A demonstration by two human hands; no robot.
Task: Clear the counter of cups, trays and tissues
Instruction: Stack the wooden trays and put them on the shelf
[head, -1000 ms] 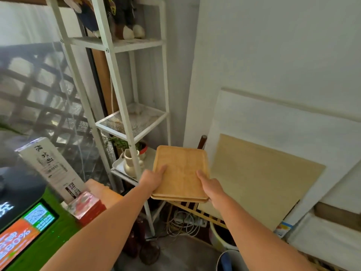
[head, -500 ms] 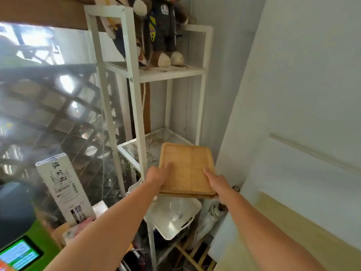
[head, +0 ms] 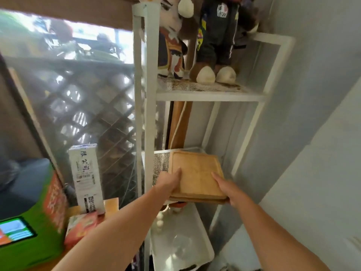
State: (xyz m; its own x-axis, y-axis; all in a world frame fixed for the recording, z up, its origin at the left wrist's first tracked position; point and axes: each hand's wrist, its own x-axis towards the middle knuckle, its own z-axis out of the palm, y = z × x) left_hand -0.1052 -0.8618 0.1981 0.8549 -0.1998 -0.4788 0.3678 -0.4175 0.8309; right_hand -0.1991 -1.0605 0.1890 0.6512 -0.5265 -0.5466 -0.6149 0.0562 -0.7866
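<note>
I hold a small stack of wooden trays (head: 196, 173) level with both hands. My left hand (head: 169, 182) grips the stack's near left edge, thumb on top. My right hand (head: 226, 189) grips the near right corner. The stack's far end reaches over the middle mesh shelf (head: 159, 163) of a white metal rack (head: 148, 106); whether it rests on the mesh I cannot tell. No cups or tissues show on the counter part in view.
Plush toys (head: 211, 42) stand on the rack's upper shelf. Below the trays a white plastic tray (head: 203, 253) holds a clear glass (head: 181, 245). Left of the rack stand a tall white carton (head: 86, 178), a red packet (head: 82, 225) and a green machine (head: 31, 227).
I have lifted the wooden trays from low in front of the rack up to the middle shelf and pushed them forward. My view has tilted upward with them.
</note>
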